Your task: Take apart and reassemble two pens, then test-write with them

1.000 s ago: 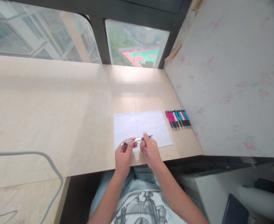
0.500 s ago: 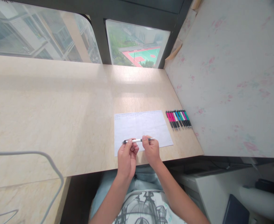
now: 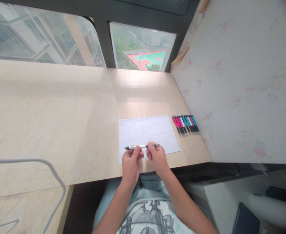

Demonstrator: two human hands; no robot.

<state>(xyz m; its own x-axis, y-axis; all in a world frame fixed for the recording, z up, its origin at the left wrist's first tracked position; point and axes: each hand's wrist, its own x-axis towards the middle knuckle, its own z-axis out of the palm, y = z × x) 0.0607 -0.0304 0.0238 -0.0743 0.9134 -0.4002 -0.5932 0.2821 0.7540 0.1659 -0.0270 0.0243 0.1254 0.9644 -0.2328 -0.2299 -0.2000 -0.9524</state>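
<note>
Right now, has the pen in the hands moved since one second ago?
Yes. Against the paper, the pen has turned closer to level: its left end sits higher in the picture, its right end lower.

Near the front edge of the table (image 3: 60,117), the left hand (image 3: 130,163) and right hand (image 3: 158,158) hold a pen (image 3: 143,146) above paper (image 3: 145,130); more pens (image 3: 187,122) lie by the right edge.

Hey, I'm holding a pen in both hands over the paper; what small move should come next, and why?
Perhaps ease your left hand off the pen: your right hand also pinches it, so that grip alone should probably support it over the paper.
</note>
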